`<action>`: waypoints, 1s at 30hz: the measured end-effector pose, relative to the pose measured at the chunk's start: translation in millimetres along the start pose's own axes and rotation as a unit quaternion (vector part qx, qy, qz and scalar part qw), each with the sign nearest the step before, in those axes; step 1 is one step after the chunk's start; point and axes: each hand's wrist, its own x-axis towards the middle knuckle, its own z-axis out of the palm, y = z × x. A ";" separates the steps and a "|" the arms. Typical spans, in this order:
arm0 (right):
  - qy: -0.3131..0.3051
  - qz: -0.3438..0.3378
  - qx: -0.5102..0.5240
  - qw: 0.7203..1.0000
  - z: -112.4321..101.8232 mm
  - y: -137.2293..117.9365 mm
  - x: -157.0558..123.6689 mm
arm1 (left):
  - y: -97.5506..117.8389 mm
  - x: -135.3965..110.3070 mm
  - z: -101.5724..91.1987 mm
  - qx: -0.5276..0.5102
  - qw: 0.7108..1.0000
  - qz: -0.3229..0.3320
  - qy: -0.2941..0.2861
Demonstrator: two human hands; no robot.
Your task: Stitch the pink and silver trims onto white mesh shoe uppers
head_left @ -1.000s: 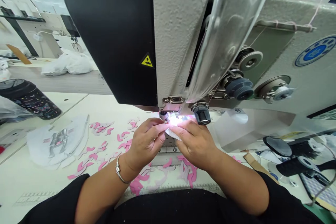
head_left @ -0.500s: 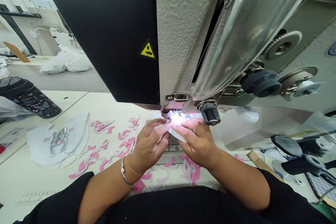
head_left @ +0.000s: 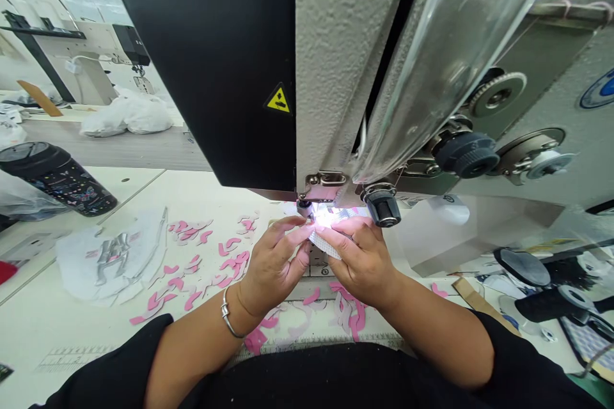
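Under the lit needle area of a sewing machine (head_left: 330,77) lies a small piece of white textured fabric (head_left: 326,246). My left hand (head_left: 281,262) pinches its left edge, thumb and fingertips together close to the presser foot. From the other side my right hand (head_left: 362,259) grips the same fabric, its index finger reaching toward the left fingertips. Glare from the lamp washes out the needle and the stitching spot. Some pink shows on the fabric behind the foot.
Pink and white curved scraps (head_left: 235,262) are scattered across the table, left and in front. A black patterned tumbler (head_left: 62,179) and a white sheet with metal parts (head_left: 112,255) lie left. At right sit a black thread spool (head_left: 547,303) and a brown strip (head_left: 484,307).
The view has shifted slightly, so the machine head and background sit a little differently. Both hands stay at nearly the same place on the fabric.
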 end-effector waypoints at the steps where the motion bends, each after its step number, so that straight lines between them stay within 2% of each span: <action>1: -0.001 0.003 -0.001 1.000 0.1 -0.4 0.1 | 0.0 0.2 0.0 0.000 1.000 -0.001 -0.002; 14: -0.010 0.021 -0.023 0.999 1.9 -1.9 1.9 | -1.3 -0.6 2.5 0.007 1.000 -0.019 -0.003; 22: 0.025 0.006 -0.013 1.000 6.7 2.4 -0.2 | -4.6 -3.3 4.9 -0.001 0.999 -0.048 -0.017; 30: 0.012 0.022 -0.005 1.000 5.7 3.6 -0.1 | -6.1 -6.2 5.8 -0.006 0.998 -0.058 -0.027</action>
